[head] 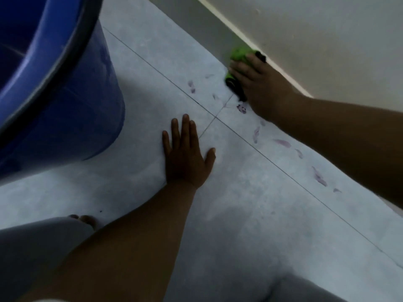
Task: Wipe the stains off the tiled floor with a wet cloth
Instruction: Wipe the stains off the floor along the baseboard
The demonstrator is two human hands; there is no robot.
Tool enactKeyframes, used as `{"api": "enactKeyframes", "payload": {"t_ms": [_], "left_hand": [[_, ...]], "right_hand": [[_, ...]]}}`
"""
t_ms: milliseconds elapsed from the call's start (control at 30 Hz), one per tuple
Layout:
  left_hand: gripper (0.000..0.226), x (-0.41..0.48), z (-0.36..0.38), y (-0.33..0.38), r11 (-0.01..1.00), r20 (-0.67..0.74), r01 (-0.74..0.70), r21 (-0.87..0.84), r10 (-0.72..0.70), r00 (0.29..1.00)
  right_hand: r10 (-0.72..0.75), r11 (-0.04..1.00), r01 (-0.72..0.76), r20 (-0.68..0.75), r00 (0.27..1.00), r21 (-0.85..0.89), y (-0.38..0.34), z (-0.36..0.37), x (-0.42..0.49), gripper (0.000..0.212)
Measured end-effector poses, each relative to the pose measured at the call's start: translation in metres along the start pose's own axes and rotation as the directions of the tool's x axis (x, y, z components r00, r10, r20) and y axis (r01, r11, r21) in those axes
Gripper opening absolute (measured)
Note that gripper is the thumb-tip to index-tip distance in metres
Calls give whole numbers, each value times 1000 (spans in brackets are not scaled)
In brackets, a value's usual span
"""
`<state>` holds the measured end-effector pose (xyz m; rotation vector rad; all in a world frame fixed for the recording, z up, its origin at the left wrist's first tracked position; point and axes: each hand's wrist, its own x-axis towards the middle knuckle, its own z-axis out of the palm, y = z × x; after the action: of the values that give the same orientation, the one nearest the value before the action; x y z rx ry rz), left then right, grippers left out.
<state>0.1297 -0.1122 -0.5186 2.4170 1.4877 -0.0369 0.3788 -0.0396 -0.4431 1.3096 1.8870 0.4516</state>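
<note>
My right hand [259, 83] presses a green and black cloth [238, 53] onto the pale tiled floor [135, 68], close to the base of the wall. Only the cloth's edges show around my fingers. Purple stains [241, 109] dot the tiles just below that hand, and more purple streaks [282, 143] trail toward the lower right along my forearm. My left hand [187, 155] lies flat on the floor with fingers spread, palm down, holding nothing, left of the tile joints' crossing.
A large blue bucket [61, 101] stands on the floor at the left, close to my left hand. A cream wall [316, 35] with a skirting edge runs along the upper right. My grey-clad knee [39, 247] and toes [85, 219] are at bottom left.
</note>
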Motion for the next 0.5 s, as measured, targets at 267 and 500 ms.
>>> {"api": "enactKeyframes", "payload": {"t_ms": [267,500], "left_hand": [[82,-15,0,12,995,57,-96,36,93,994],[86,-18,10,17,993,33,-75,91,73,997]], "right_hand": [[-152,988,147,118,981,44,-11,74,-218,57],[-1,999,-6,149,989,51,-11,43,-99,68]]}}
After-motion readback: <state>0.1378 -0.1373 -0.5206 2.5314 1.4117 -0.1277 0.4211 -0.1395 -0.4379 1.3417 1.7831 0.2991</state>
